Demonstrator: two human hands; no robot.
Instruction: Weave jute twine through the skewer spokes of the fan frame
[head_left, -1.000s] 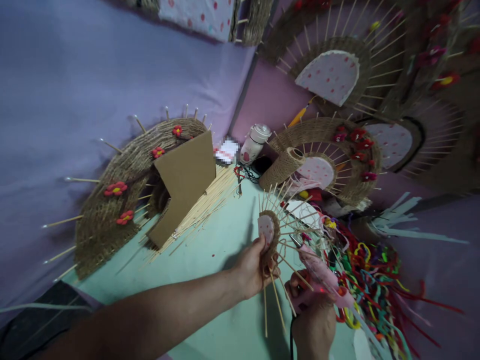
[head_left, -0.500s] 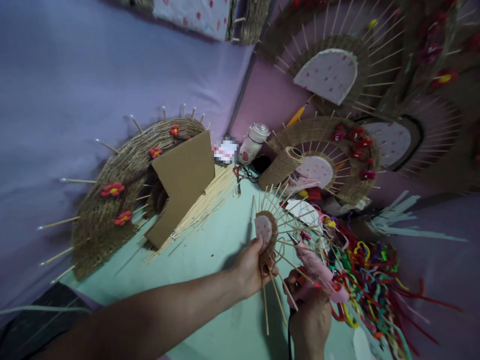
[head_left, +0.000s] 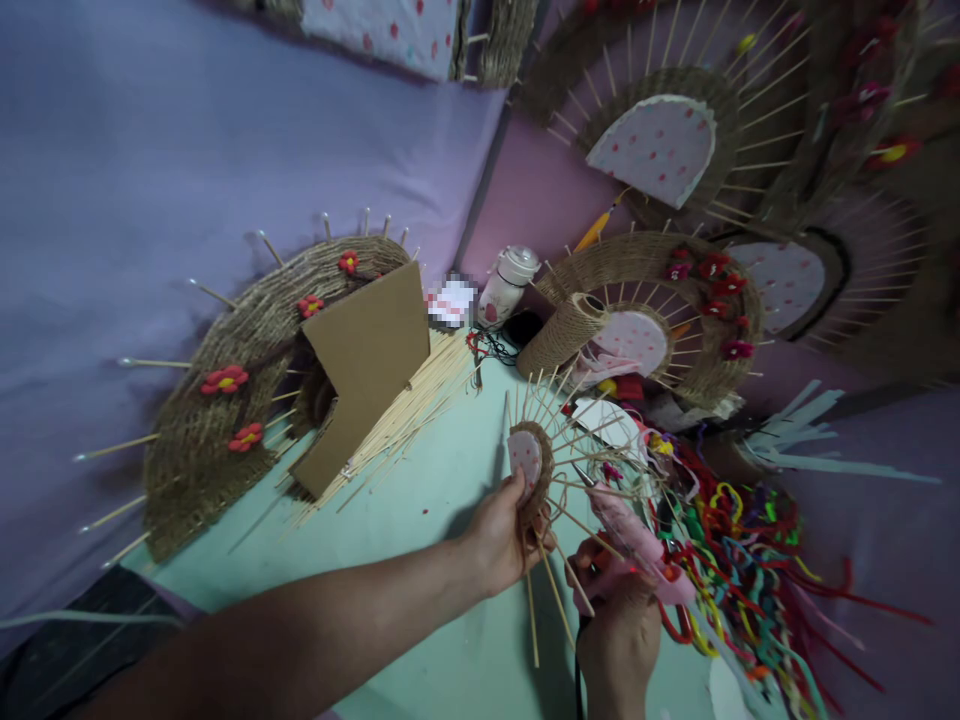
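Note:
My left hand (head_left: 504, 535) grips a small half-round fan piece (head_left: 526, 460), its thumb on the spotted fabric face. Brown twine edges that face, and thin wooden sticks (head_left: 568, 512) spread out from it like rays. In my right hand (head_left: 621, 610) is a pink hot glue gun (head_left: 630, 525), the fingers wrapped round its handle. The gun's metal nozzle points up and left toward the sticks, close to the twine edge; whether it touches a stick I cannot tell. A black cord hangs below the gun.
Loose sticks (head_left: 412, 405) lie by a cut cardboard piece (head_left: 371, 370), before a large twine arc (head_left: 202, 400) with red flowers. A twine roll (head_left: 562, 335) and white jar (head_left: 508, 285) stand behind. Colourful pipe cleaners (head_left: 750, 570) heap at right. Finished fans (head_left: 660, 150) hang on the wall.
The fan piece and the glue gun have shifted very slightly left. Both hands keep the same hold.

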